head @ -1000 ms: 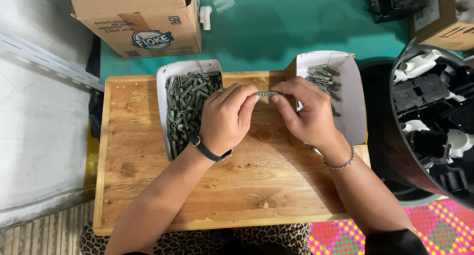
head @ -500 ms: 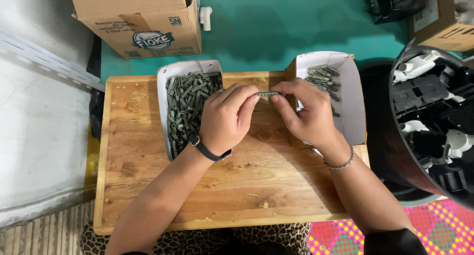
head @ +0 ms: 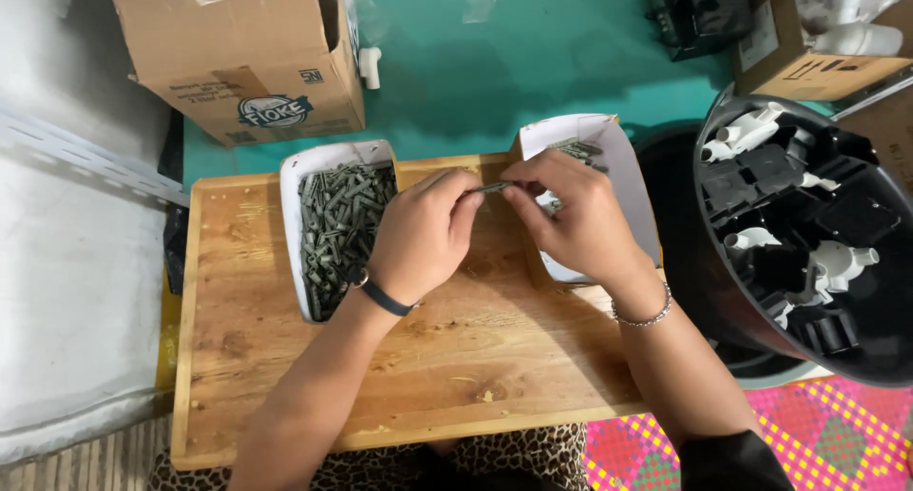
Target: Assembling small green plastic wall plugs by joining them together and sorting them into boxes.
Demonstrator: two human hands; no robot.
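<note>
My left hand [head: 424, 232] and my right hand [head: 572, 221] meet over the back of a wooden board [head: 285, 377]. Between their fingertips they pinch one small grey-green ribbed piece [head: 494, 188], held level. Left of my left hand lies a white paper tray [head: 291, 227] full of several such grey-green pieces [head: 335, 227]. Under and behind my right hand sits a second white tray [head: 631, 173] with a few of the same pieces [head: 576, 151]. A dark band is on my left wrist, a thin bracelet on my right.
A cardboard box [head: 249, 56] stands at the back left on the teal floor [head: 533, 63]. A black tub [head: 808, 227] of black and white plastic parts is at the right. Another cardboard box [head: 820, 56] sits at the back right. A white sheet [head: 67, 291] lies left.
Both hands stay together at the same spot with the small piece between them; only the fingers have shifted slightly.
</note>
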